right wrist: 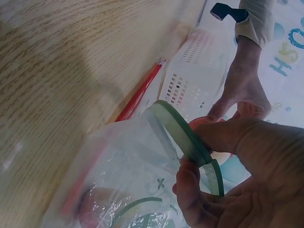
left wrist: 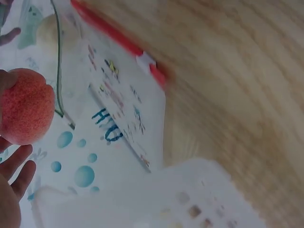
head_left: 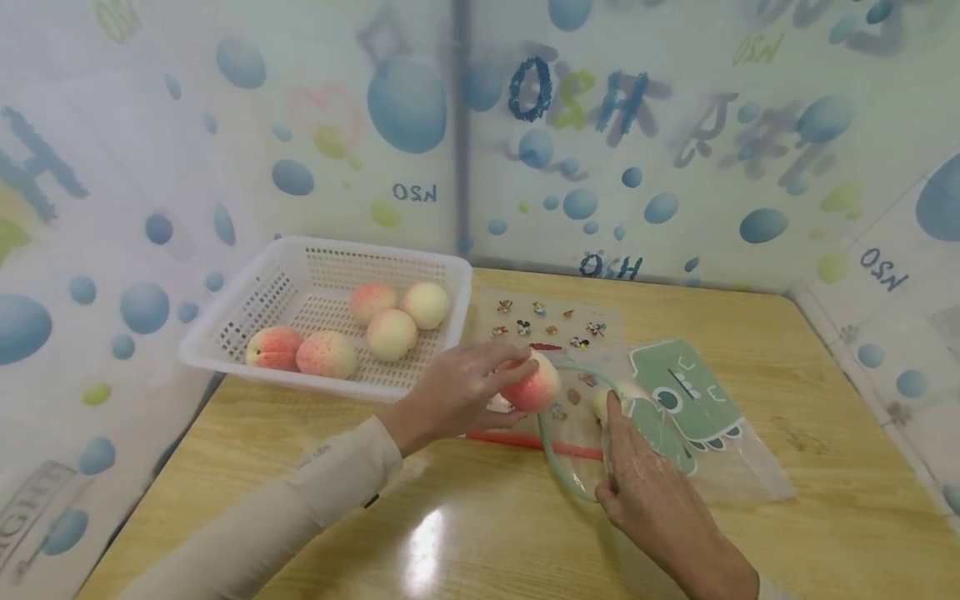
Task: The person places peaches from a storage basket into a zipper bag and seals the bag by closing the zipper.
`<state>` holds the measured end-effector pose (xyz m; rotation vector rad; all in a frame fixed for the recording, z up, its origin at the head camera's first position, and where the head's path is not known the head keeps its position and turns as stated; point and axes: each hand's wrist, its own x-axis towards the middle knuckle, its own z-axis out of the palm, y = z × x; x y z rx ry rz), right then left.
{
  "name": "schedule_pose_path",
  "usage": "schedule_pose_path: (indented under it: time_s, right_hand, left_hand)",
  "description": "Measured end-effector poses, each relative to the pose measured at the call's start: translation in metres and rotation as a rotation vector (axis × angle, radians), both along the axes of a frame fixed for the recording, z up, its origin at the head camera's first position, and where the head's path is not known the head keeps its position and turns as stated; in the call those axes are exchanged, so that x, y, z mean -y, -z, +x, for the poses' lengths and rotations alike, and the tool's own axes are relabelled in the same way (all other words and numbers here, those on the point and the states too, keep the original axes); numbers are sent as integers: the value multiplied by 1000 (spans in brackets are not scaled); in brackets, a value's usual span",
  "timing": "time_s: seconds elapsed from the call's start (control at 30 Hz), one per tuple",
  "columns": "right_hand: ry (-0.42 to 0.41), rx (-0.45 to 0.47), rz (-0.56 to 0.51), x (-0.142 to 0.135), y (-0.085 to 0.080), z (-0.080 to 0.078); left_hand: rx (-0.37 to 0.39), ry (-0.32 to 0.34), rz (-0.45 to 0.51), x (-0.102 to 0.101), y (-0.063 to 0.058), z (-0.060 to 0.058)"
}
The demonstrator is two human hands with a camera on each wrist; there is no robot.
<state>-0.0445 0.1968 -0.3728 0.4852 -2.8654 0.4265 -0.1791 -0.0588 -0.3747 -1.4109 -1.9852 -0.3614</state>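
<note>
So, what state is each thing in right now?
White basket: upright, open-topped.
Five peaches: loose in the basket.
Green-rimmed bag: mouth open.
Bagged peach: inside that bag, seen through the plastic.
Held peach: gripped near the bag's mouth.
Left fingers: holding that peach.
Right fingers: gripping the bag's rim.
Red-edged bag: lying flat.

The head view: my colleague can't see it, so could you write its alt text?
A person's left hand holds a peach at the green rim of a clear bag, which the right hand grips. To the left, five more peaches lie in a white basket on a wooden table; a spotted backdrop stands behind.
</note>
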Motion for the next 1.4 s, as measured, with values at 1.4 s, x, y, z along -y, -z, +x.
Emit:
schedule_pose_path:
  time_s: [1.4]
  right_hand:
    - [41,135,-24,-3,-3,3]
  left_hand:
    - [218,158,-263,-36,45,42]
